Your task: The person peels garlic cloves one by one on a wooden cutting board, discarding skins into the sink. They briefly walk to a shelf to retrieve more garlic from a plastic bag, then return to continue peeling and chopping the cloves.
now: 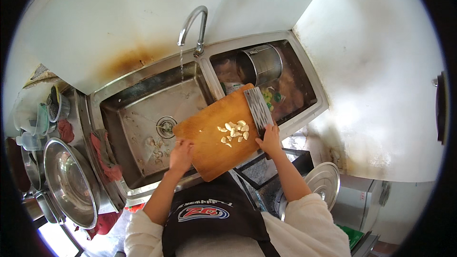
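Observation:
A wooden cutting board (pixel 210 139) is held level across the front of the double sink, partly over both basins. Peeled garlic cloves (pixel 234 130) lie in a loose group on its right half. My left hand (pixel 182 155) grips the board's left edge, thumb on top. At the opposite edge, my right hand (pixel 269 139) holds a cleaver (pixel 257 109) by its dark handle, against the board. The cleaver's broad blade lies flat along the board's right side, pointing away from me. The fingers under the board are hidden.
Water runs from the curved faucet (pixel 201 25) into the left basin (pixel 142 114), where scraps lie around the drain (pixel 166 127). A metal pot (pixel 264 64) lies on its side in the right basin among plastic packages. A large steel bowl (pixel 69 182) and cloth (pixel 105 153) are at left.

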Available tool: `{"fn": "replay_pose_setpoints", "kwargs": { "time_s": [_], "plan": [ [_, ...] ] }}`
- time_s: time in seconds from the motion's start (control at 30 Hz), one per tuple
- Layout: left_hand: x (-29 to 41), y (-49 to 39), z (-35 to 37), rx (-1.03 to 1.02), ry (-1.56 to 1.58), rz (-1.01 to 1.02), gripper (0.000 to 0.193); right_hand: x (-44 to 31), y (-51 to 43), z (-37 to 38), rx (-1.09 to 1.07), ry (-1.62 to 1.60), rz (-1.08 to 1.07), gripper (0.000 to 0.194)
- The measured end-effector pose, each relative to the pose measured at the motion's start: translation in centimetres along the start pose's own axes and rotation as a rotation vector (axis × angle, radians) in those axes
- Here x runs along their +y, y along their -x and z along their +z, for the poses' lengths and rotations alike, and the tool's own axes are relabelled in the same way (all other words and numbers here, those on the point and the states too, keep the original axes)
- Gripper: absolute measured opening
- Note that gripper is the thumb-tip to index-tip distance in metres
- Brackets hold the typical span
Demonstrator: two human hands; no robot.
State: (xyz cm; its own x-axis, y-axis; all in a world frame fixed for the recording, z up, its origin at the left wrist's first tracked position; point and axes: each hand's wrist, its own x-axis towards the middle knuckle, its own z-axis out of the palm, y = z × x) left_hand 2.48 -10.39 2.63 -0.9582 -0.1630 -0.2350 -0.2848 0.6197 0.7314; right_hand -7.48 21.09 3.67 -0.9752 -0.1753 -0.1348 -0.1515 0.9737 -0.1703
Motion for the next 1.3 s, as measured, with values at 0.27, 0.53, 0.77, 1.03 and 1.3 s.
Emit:
{"fn": "replay_pose_setpoints", "kwargs": {
  "time_s": [0.27,0.53,0.77,1.03,1.3],
  "plan": [
    [3.2,-1.0,6.7,0.003,-0.277,0.121,0.025,1.1,-0.1,-2.4,0.081,-0.361,0.023,0.040],
    [2.6,0.2,6.3,0.156,-0.108,0.213,0.027,-3.9,3.4,-1.7,-0.325,-0.737,-0.086,0.027],
    [2.6,-0.5,6.7,0.007,-0.133,-0.015,0.020,-2.4,4.3,0.9,-0.200,-0.696,-0.044,0.027],
    [3.3,-0.9,6.7,0.169,-0.152,0.083,0.029,-1.8,4.6,-4.2,-0.060,-0.913,0.124,0.031],
    [0.2,0.7,4.3,0.227,-0.050,0.101,0.024,-4.2,4.7,-5.7,-0.476,-0.834,0.254,0.028]
  ]
}}
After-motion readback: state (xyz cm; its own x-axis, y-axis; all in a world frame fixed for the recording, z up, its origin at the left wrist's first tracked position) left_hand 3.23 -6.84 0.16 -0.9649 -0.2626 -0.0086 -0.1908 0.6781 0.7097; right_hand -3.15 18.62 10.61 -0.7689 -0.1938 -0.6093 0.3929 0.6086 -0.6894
